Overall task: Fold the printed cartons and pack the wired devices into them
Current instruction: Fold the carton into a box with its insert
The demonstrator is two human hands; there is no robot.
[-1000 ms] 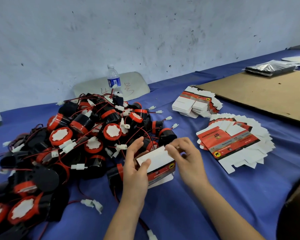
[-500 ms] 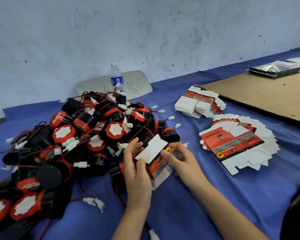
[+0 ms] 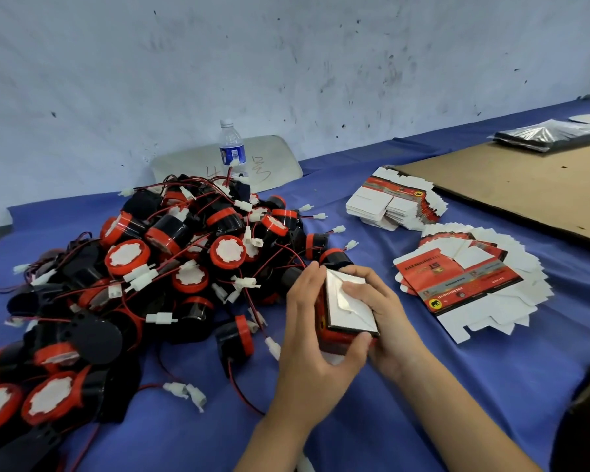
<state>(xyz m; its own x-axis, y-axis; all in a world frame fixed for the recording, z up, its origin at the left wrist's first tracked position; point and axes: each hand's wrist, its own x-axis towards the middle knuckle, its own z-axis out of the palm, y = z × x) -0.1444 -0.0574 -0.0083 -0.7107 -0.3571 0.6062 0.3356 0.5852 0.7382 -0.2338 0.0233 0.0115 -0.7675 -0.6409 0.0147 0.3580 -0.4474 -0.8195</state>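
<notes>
On the blue table cloth (image 3: 423, 396), a person holds a printed carton (image 3: 349, 315) between a heap of wired devices (image 3: 171, 267) and a fan of flat cartons (image 3: 464, 284).
At far left the black-and-red devices lie piled with red and black leads and white plugs; behind them stands a water bottle (image 3: 232, 148), its blue label too small to read, before a pale panel (image 3: 273, 161) with scrawled marks that cannot be made out. The left hand (image 3: 315, 338) curls round the carton's left side, thumb at its near corner. The right hand (image 3: 389, 321) grips the right side, thumb pressing the white flaps. On the top flat carton, large letters "ST" and a yellow elephant badge show, upside down. A second stack (image 3: 392, 206) lies beyond, beside a brown cardboard sheet (image 3: 525, 189) bearing a black wrapped bundle (image 3: 542, 136).
</notes>
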